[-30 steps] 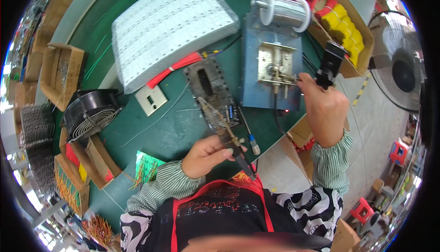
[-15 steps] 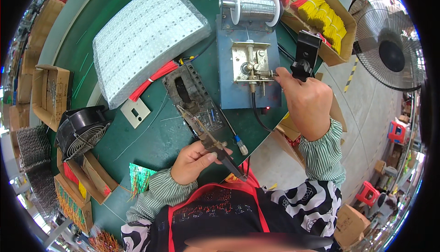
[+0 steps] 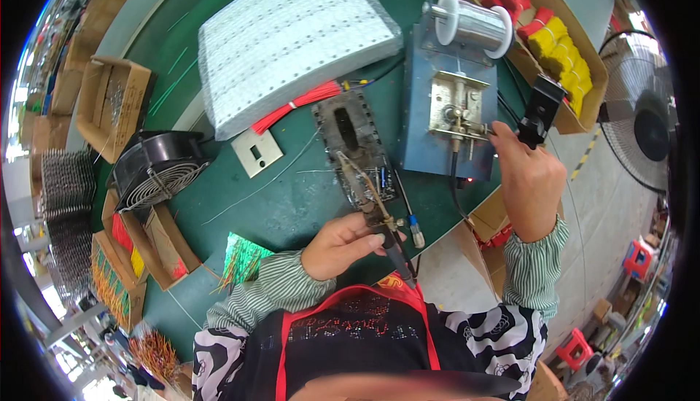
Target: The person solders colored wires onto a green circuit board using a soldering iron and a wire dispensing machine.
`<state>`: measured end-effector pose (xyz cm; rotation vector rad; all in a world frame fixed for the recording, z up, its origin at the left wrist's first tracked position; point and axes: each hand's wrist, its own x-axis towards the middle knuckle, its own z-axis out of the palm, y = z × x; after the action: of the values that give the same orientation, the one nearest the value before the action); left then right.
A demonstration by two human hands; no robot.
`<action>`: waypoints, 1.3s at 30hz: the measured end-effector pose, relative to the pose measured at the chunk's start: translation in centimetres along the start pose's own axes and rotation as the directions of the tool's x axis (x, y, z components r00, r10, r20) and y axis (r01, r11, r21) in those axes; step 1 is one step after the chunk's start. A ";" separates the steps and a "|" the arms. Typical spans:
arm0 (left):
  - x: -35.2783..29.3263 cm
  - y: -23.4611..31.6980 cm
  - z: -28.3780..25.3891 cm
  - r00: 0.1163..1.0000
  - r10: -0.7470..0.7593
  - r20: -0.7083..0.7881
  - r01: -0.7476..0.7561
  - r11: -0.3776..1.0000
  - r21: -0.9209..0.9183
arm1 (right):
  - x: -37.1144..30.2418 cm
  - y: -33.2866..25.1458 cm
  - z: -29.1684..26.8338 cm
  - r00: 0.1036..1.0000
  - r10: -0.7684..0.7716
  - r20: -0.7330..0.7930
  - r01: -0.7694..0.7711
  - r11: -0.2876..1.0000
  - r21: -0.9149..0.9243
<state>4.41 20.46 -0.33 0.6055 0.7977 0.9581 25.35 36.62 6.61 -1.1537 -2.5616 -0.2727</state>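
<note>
My left hand [image 3: 332,248] is closed around the dark handle of a soldering iron [image 3: 394,254], whose long metal tip and thin feed tube point away from me. The tip lies over a dark, soiled iron stand [image 3: 368,118] with a slot in it. My right hand [image 3: 536,186] pinches the end of a spring-loaded screw [image 3: 477,132] at the right side of a brass-coloured solder feeder [image 3: 442,95]. That feeder is fixed on a blue metal box [image 3: 424,154]. Behind it a spool of solder wire [image 3: 474,28] feeds a strand down into the mechanism.
A bubble-wrapped white stack [image 3: 292,40], a bundle of red wires [image 3: 295,106] and a plate with cut-outs [image 3: 257,154] lie on the green table. A small black fan [image 3: 162,171] and cardboard boxes [image 3: 113,109] stand left. A box of red and yellow wires [image 3: 587,120] and a large fan [image 3: 642,87] are right.
The view has shifted, so the table and its things appear farther right and slightly turned. Both hands keep their holds on the soldering iron and the feeder's screw.
</note>
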 end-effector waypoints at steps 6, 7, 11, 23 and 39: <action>-0.2 0.2 0.1 1.000 0.003 0.017 -0.003 1.000 -0.002 | 0.0 -0.1 -0.1 1.000 0.011 0.014 -0.011 1.000 -0.017; -0.2 0.2 0.0 1.000 -0.012 0.018 0.012 1.000 -0.003 | 0.0 -0.2 -0.1 1.000 0.014 0.019 -0.013 1.000 -0.028; -0.1 0.2 0.0 1.000 -0.005 0.024 0.005 1.000 -0.026 | 0.0 -0.2 0.0 1.000 0.011 0.018 -0.011 0.999 -0.031; 0.0 0.1 0.2 0.999 0.000 0.032 0.000 1.000 -0.010 | -0.3 0.1 -0.2 1.000 0.019 0.019 -0.018 0.998 -0.059; -0.1 -0.3 0.0 1.000 -0.001 0.004 0.001 0.998 -0.068 | -1.1 0.5 -0.5 0.997 0.062 0.041 -0.063 0.998 0.019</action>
<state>4.54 20.25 -0.54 0.5479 0.7582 0.9791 26.50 36.00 6.73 -1.2412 -2.5518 -0.2108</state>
